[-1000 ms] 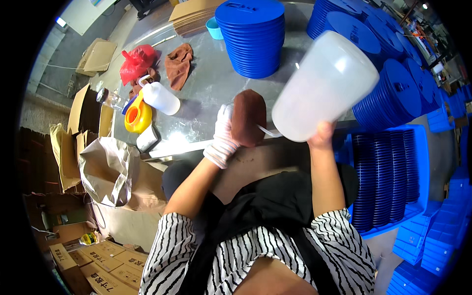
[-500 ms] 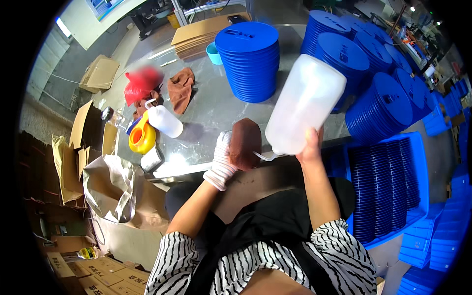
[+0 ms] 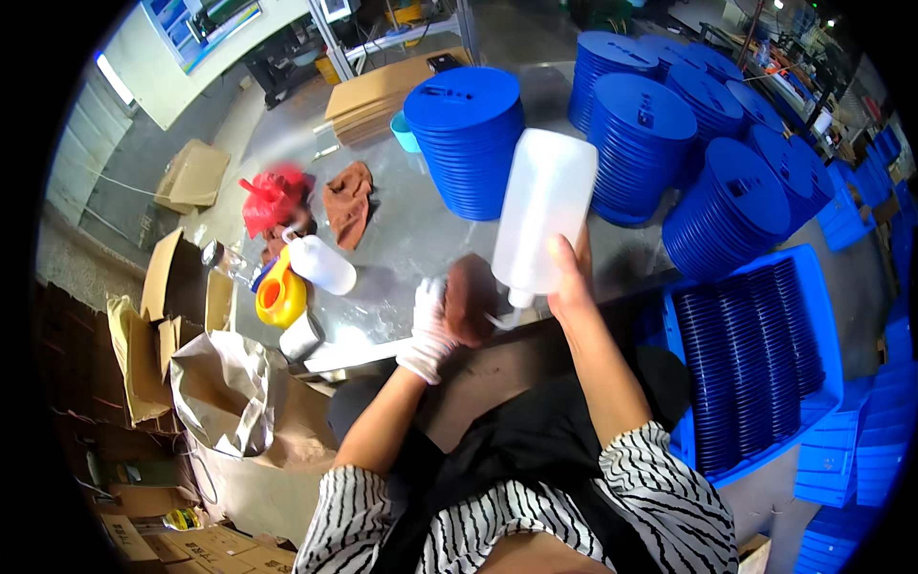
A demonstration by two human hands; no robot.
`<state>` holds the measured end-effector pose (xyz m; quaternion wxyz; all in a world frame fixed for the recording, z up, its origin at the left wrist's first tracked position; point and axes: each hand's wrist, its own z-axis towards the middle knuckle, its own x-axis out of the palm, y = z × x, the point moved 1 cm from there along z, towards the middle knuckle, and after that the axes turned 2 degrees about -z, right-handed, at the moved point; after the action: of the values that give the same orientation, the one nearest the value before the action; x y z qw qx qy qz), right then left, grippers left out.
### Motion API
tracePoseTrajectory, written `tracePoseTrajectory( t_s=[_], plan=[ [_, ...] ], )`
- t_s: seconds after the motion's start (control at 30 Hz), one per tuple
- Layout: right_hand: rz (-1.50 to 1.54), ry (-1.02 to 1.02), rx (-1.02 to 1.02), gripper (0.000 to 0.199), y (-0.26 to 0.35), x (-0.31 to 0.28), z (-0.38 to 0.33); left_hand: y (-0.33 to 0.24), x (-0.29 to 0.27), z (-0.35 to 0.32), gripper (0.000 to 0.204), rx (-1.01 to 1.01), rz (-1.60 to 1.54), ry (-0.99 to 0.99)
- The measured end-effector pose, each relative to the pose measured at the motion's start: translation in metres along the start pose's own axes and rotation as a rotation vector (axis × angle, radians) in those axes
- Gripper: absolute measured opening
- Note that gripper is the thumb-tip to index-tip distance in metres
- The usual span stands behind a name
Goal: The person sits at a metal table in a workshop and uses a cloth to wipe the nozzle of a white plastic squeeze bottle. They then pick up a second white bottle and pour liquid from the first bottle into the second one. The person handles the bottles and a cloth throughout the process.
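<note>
- Several flattened cardboard boxes (image 3: pixel 158 325) and a crumpled brown paper bag (image 3: pixel 225 387) lie at the far left, off the edge of the metal table (image 3: pixel 411 239)
- On the table's left part sit a red plastic bag (image 3: pixel 271 196), a brown rag (image 3: pixel 347 201) just beside it, a yellow jug (image 3: pixel 279 298) and a small white squeeze bottle (image 3: pixel 322 265) lying on its side, touching the jug
- The left hand (image 3: pixel 427 330), in a white glove, is closed around a brown cloth pad (image 3: pixel 470 298), held up at the near edge of the table
- From the nozzle at the bottom of the big white bottle (image 3: pixel 543 212) a thin tube curves toward the pad; I cannot tell whether it touches
- The right hand (image 3: pixel 571 277), bare, grips the big white bottle near its neck, thumb up along the side; the bottle is tipped nozzle-down above the table edge, just right of the pad
- Behind the bottle stands a tall stack of blue round lids (image 3: pixel 466 139), with a small teal cup (image 3: pixel 405 134) at its left foot
- More stacks of blue lids (image 3: pixel 688 143) crowd the right part of the table
- At the far right a blue crate (image 3: pixel 755 354) holds rows of the same lids on edge, beside the person's striped sleeve (image 3: pixel 655 488)
</note>
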<state>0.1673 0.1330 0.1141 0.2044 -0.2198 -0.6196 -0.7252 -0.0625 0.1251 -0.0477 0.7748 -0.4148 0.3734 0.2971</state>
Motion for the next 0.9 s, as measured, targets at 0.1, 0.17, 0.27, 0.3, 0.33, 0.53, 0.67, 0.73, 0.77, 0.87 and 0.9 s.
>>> tracePoseTrajectory(
  t_s=[0.1,0.17,0.27,0.3,0.33,0.53,0.67,0.73,0.77,0.87,0.9],
  plan=[
    [0.090,0.243,-0.182,0.102,0.022,-0.008,-0.003,-0.071,-0.065,0.057,0.060,0.119,-0.018,0.128],
    [0.035,0.251,-0.200,0.101,0.013,-0.012,0.000,-0.098,-0.092,0.076,0.058,0.199,0.086,0.251],
    [-0.018,0.072,-0.070,0.094,0.008,-0.002,0.001,-0.114,-0.098,0.076,0.053,0.210,0.197,0.484],
    [0.001,0.044,-0.077,0.094,0.007,-0.003,0.002,-0.111,-0.100,0.080,0.051,0.205,0.250,0.550],
    [0.019,0.015,-0.084,0.095,0.009,-0.005,0.001,-0.107,-0.101,0.083,0.049,0.199,0.303,0.616],
    [-0.006,0.063,-0.184,0.097,0.008,-0.003,0.006,-0.035,-0.048,0.041,0.049,0.014,0.013,0.224],
    [0.034,0.133,-0.201,0.098,0.021,-0.010,-0.004,-0.023,-0.023,0.038,0.049,-0.003,-0.192,0.138],
    [0.070,0.307,-0.182,0.112,0.026,-0.010,-0.011,0.018,-0.001,0.024,0.048,-0.025,-0.357,0.096],
    [0.068,0.331,-0.196,0.112,0.026,-0.002,-0.015,0.039,0.003,0.018,0.047,-0.018,-0.367,0.090],
    [-0.073,0.169,-0.213,0.105,0.015,-0.007,-0.007,0.005,0.000,0.031,0.045,-0.056,-0.376,0.062],
    [-0.056,0.139,-0.167,0.103,0.011,-0.009,-0.008,-0.002,-0.004,0.025,0.045,-0.068,-0.336,0.047]
  ],
)
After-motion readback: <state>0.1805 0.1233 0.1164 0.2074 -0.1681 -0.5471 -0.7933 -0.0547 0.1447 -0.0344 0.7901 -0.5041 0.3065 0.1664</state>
